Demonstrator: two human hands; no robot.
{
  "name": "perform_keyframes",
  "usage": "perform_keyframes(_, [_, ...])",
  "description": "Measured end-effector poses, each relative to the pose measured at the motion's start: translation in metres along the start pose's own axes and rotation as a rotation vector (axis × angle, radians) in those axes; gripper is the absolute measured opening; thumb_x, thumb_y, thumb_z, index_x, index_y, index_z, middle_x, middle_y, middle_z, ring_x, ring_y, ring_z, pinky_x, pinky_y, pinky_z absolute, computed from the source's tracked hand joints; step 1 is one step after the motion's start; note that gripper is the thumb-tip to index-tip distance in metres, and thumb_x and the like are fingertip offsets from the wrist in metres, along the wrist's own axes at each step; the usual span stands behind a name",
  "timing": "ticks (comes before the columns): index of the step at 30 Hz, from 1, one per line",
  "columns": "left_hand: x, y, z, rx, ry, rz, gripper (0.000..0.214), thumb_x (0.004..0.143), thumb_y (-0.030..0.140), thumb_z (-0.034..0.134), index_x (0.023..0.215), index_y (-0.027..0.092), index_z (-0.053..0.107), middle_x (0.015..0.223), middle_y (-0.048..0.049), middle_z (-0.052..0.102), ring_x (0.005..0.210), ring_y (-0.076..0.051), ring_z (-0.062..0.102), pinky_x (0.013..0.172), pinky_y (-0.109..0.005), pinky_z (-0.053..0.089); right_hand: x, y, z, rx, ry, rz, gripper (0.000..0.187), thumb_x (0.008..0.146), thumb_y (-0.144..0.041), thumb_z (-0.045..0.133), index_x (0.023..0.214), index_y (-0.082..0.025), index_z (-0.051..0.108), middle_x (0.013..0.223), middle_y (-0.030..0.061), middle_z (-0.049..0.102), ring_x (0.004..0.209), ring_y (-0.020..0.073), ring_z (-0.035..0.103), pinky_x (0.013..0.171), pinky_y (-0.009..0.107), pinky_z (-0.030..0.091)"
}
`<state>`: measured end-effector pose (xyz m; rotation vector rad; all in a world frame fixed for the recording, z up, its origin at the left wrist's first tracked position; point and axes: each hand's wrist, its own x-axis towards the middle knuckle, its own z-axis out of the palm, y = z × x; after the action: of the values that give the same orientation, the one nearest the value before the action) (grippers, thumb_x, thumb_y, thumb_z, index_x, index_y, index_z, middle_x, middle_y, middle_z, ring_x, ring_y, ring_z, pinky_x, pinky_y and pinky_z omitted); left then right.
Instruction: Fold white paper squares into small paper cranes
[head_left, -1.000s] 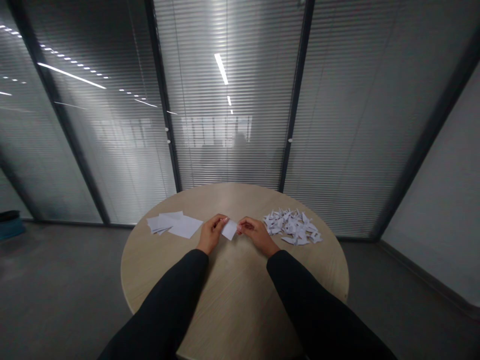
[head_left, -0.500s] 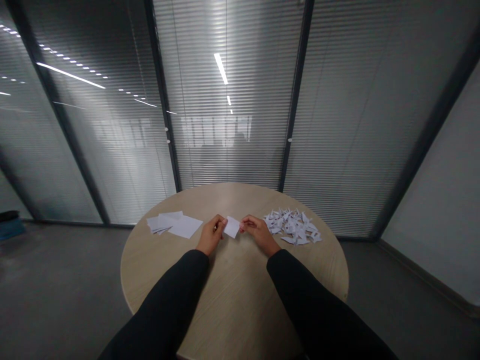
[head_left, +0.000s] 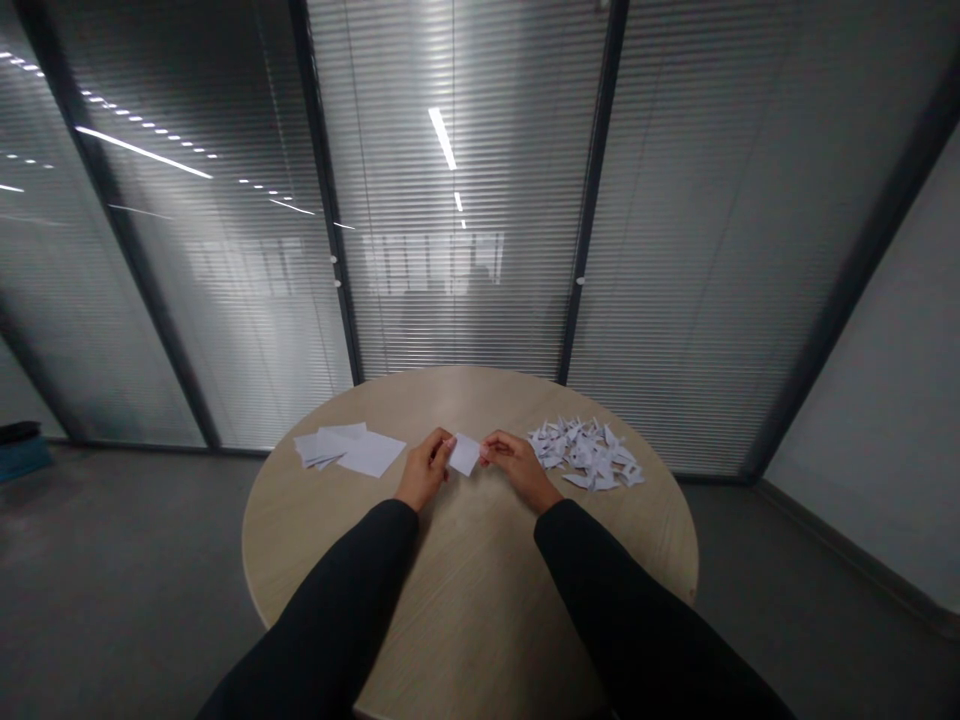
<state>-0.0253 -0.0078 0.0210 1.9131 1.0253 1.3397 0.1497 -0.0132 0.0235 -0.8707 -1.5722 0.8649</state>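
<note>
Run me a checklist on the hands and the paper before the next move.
1. Left hand has hold of the small white paper: ok, thumb and fingers are at its left edge.
2. Right hand grips it too: cannot tell; fingertips are at the right edge, but the contact is too small to make out.
3. Larger white sheets close by: ok, they lie on the table just left of the left hand.
4. Heap of paper pieces separate from the held paper: ok, it lies beyond the right hand.
5. Creases in the held paper: cannot tell, too little detail.
</note>
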Motion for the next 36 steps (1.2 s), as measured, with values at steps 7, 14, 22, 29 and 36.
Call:
perform_keyframes(7, [0.001, -0.003, -0.005, 0.282, 0.040, 0.066, 0.030, 0.086, 0.044, 0.036, 0.088, 0.020, 0.054, 0.064, 0.0013, 0.054, 0.057, -0.013, 0.052, 0.057, -0.023, 0.038, 0.001, 0.005, -0.001, -0.012, -0.017, 0.002, 0.013, 0.070, -0.030, 0.061, 0.067, -0.017, 0.057, 0.060, -0.0007, 0.061, 0.059, 0.0139, 0.058, 0.063, 0.026, 0.044])
perform_keyframes(14, [0.004, -0.006, -0.006, 0.298, 0.039, 0.133, 0.032, 0.087, 0.043, 0.036, 0.080, 0.018, 0.054, 0.069, 0.0000, 0.054, 0.063, -0.013, 0.050, 0.060, -0.023, 0.037, 0.001, 0.009, 0.000, -0.015, -0.077, 0.025, 0.012, 0.068, -0.028, 0.062, 0.067, -0.017, 0.057, 0.058, -0.0009, 0.061, 0.058, 0.0134, 0.057, 0.062, 0.026, 0.044])
perform_keyframes(22, [0.002, -0.004, -0.006, 0.411, 0.034, 0.209, 0.029, 0.090, 0.037, 0.031, 0.079, 0.018, 0.051, 0.066, -0.0008, 0.053, 0.063, -0.014, 0.050, 0.061, -0.024, 0.037, 0.000, 0.008, 0.002, 0.028, -0.145, 0.079, 0.017, 0.069, -0.034, 0.062, 0.069, -0.017, 0.058, 0.059, -0.0006, 0.061, 0.058, 0.0132, 0.057, 0.061, 0.026, 0.044])
perform_keyframes(29, [0.002, -0.001, -0.006, 0.469, 0.028, 0.192, 0.028, 0.089, 0.037, 0.032, 0.082, 0.019, 0.052, 0.063, -0.0002, 0.054, 0.058, -0.013, 0.051, 0.059, -0.023, 0.036, -0.001, 0.007, 0.003, 0.052, -0.160, 0.094, 0.021, 0.069, -0.037, 0.063, 0.071, -0.016, 0.057, 0.062, -0.0001, 0.061, 0.060, 0.0134, 0.057, 0.063, 0.027, 0.044])
perform_keyframes(36, [0.001, -0.001, -0.008, 0.472, 0.021, 0.150, 0.030, 0.089, 0.039, 0.032, 0.084, 0.019, 0.054, 0.061, 0.0006, 0.053, 0.057, -0.013, 0.050, 0.057, -0.022, 0.034, 0.001, 0.015, 0.003, 0.065, -0.188, 0.112, 0.028, 0.071, -0.043, 0.061, 0.074, -0.015, 0.060, 0.065, 0.0016, 0.062, 0.060, 0.0126, 0.057, 0.062, 0.026, 0.043])
